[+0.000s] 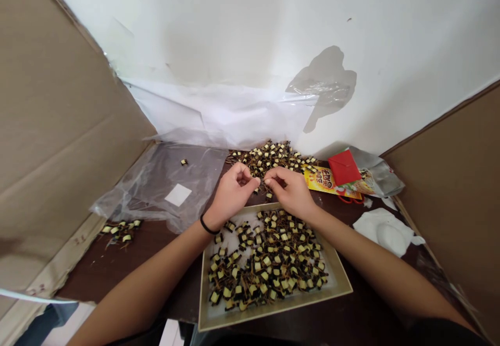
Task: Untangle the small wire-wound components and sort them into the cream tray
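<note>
My left hand (234,189) and my right hand (289,190) meet above the far rim of a shallow tray, thumbs and forefingers pinched. Whatever sits between the fingertips is too small to make out; a hint of thin wire shows there. Below them the cream tray (347,282) holds many small black-and-yellow parts (269,265) with thin copper-coloured leads, like little wound coils. Just behind my fingers, a heap of the same parts (273,153) lies against the wall. A black band circles my left wrist.
At left lies a clear plastic bag (152,174) with a white square (178,195) and one loose part (184,162). A small cluster of parts (121,230) sits nearer. Right: yellow packet (324,179), red envelope (345,167), crumpled white tissue (385,231). Cardboard walls flank both sides.
</note>
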